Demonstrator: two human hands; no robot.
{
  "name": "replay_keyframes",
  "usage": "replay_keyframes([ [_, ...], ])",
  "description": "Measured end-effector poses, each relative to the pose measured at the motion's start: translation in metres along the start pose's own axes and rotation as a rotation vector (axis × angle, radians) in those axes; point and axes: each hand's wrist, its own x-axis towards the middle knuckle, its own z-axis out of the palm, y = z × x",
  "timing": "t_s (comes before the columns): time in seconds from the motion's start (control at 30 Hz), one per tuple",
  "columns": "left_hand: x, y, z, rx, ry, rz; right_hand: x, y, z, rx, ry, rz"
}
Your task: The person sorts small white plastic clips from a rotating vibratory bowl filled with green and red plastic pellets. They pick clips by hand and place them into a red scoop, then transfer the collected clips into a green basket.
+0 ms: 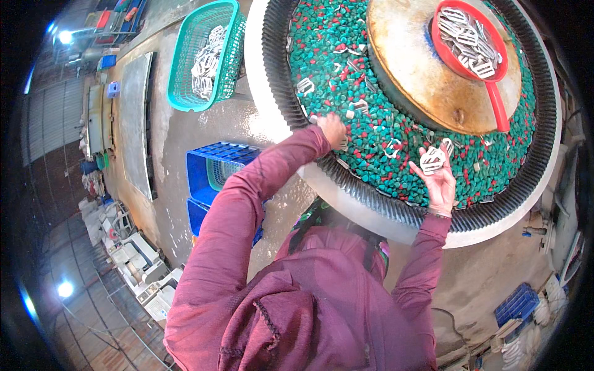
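At the near left side of a round tub, my left hand reaches down into green and red pellets. Its fingers are curled, and whatever they grip is mostly hidden; bits of pale metal show beside them. My right hand is raised over the pellets, palm up, holding a few silvery slotted metal buckles between thumb and fingers. More buckles lie scattered, partly buried, such as one loose buckle to the far left of my left hand.
On the tub's round central lid sits a red handled strainer full of buckles. A turquoise basket with more buckles stands left of the tub. Blue crates are on the wet floor by my left arm; another blue crate is lower right.
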Motion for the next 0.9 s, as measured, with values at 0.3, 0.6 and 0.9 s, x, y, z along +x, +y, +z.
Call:
replay_keyframes([
  [0.3, 0.011, -0.009, -0.022, -0.631, -0.063, 0.155, -0.001, 0.052, 0.024, -0.836, 0.051, 0.412],
  [0.6, -0.002, 0.016, 0.008, -0.04, -0.302, 0.051, 0.053, 0.171, -0.011, -2.395, -0.151, 0.403],
  [0.9, 0.004, 0.039, 0.052, 0.269, 0.203, 0.33, 0.052, 0.161, -0.042, -2.513, -0.271, 0.015],
])
